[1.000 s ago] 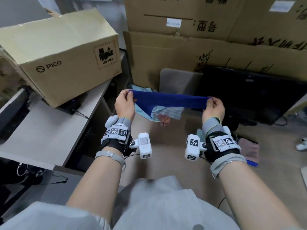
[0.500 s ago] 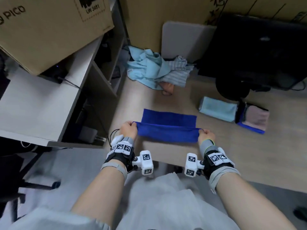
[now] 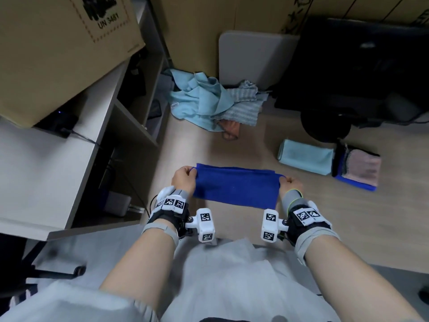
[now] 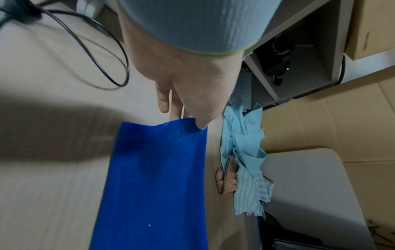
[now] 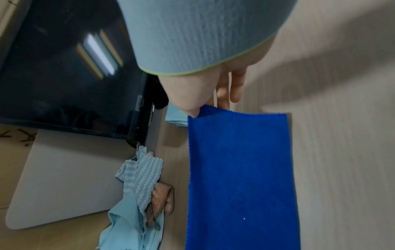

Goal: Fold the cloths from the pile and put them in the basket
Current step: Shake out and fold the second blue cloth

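Observation:
A royal-blue cloth (image 3: pixel 235 188) (image 4: pixel 156 182) (image 5: pixel 239 177) lies folded into a long strip on the wooden table near its front edge. My left hand (image 3: pixel 184 180) (image 4: pixel 192 116) pinches its far left corner. My right hand (image 3: pixel 289 184) (image 5: pixel 205 108) pinches the far right corner. The pile (image 3: pixel 209 103) (image 4: pixel 243 155) (image 5: pixel 136 189) of light-blue, waffle and peach cloths sits further back by the cardboard. Two folded cloths, a light-blue one (image 3: pixel 305 156) and a pink-and-blue one (image 3: pixel 359 169), lie to the right. No basket is in view.
A white shelf unit (image 3: pixel 76 145) with a large cardboard box (image 3: pixel 62 43) stands on the left. A black monitor (image 3: pixel 362 70) (image 5: pixel 70 71) and its round base stand at the back right. A grey board (image 3: pixel 255 56) leans on cardboard behind the pile. A black cable (image 4: pixel 98 47) loops nearby.
Both hands brought the blue cloth down from the air onto the table, then carried its near edge away from me over the far half, so it now lies doubled as a strip.

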{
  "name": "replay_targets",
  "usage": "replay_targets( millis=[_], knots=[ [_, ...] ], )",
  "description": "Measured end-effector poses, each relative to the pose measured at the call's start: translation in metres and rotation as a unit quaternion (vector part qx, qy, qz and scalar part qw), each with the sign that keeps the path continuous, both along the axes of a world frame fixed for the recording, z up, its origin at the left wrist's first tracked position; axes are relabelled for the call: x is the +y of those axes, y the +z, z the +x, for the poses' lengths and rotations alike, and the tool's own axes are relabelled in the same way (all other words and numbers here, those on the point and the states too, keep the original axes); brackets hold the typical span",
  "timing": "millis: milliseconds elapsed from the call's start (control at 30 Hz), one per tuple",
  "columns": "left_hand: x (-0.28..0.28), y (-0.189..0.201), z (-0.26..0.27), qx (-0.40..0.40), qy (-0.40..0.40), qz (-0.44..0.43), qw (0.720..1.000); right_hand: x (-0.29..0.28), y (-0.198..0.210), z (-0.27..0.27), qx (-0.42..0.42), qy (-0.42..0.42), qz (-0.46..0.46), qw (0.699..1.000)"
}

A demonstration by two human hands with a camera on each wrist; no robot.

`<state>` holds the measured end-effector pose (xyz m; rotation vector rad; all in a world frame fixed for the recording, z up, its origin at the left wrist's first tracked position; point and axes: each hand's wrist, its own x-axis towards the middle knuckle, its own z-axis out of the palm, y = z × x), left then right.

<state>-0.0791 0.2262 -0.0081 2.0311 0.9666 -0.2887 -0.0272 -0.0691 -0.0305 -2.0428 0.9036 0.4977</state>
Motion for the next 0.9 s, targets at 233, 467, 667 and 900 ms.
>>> replay_targets(
  millis=[233,467,667,900],
  knots=[
    [0.001,-0.029,0.029,0.048,-0.002,0.013,0.999,-0.004,-0.033,0.027,0.049,0.052,-0.014,0.997],
    [-0.001,-0.048,0.046,0.077,0.022,0.021,0.997,-0.004,-0.05,0.04,0.09,0.063,-0.011,0.994],
    [0.005,-0.052,0.061,0.102,0.087,0.022,0.991,0.003,-0.052,0.049,0.119,0.065,-0.02,0.991],
    [0.012,-0.055,0.032,0.216,0.033,0.008,0.976,0.01,-0.069,0.038,0.227,0.104,-0.05,0.967]
  ],
)
